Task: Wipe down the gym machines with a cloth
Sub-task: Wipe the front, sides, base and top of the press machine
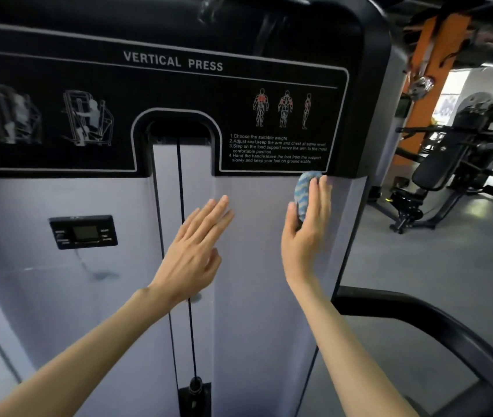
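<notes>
A gym machine labelled VERTICAL PRESS fills the view, with a grey shroud panel [257,266] below a black instruction placard [179,94]. My right hand [305,236] presses a blue-and-white striped cloth [305,188] flat against the grey panel, just under the placard's lower right corner, fingers straight. My left hand [194,254] is held up with straight fingers near the panel beside the central slot; it holds nothing, and contact with the panel is unclear.
A black cable [182,182] runs down the central slot. A small black display [84,232] sits on the left panel. A curved black frame bar [438,326] crosses the lower right. Other black machines [456,164] and an orange pillar [431,64] stand at the right.
</notes>
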A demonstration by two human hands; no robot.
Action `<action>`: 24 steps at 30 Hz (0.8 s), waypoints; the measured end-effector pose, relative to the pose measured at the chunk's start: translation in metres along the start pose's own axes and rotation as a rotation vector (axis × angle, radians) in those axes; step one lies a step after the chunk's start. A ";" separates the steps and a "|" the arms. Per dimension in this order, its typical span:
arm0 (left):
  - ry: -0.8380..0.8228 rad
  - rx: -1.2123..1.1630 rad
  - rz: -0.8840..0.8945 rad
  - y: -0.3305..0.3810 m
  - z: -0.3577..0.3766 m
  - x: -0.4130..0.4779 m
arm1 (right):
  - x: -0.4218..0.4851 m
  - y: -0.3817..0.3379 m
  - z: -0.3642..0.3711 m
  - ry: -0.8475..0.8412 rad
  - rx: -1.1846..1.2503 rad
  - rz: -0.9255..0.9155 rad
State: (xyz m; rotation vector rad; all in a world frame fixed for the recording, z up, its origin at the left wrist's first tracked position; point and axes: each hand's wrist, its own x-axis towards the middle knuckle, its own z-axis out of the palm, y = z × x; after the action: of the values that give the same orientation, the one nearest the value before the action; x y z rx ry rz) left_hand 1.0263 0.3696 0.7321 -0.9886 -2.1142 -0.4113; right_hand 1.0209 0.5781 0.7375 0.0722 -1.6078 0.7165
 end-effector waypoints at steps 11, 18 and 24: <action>0.149 0.244 -0.165 -0.034 -0.040 -0.017 | 0.034 -0.022 0.026 -0.276 -0.166 -0.933; 0.111 0.334 -0.192 -0.045 -0.035 -0.022 | 0.021 -0.023 0.038 -0.488 -0.028 -0.945; 0.061 0.425 -0.132 -0.055 -0.038 -0.027 | -0.035 0.016 0.033 -0.774 -0.138 -1.369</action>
State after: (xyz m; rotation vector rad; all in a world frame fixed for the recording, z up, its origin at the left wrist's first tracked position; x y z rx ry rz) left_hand 1.0142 0.2988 0.7387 -0.5860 -2.0985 -0.0467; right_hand 0.9919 0.5624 0.6990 1.3296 -1.8166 -0.5712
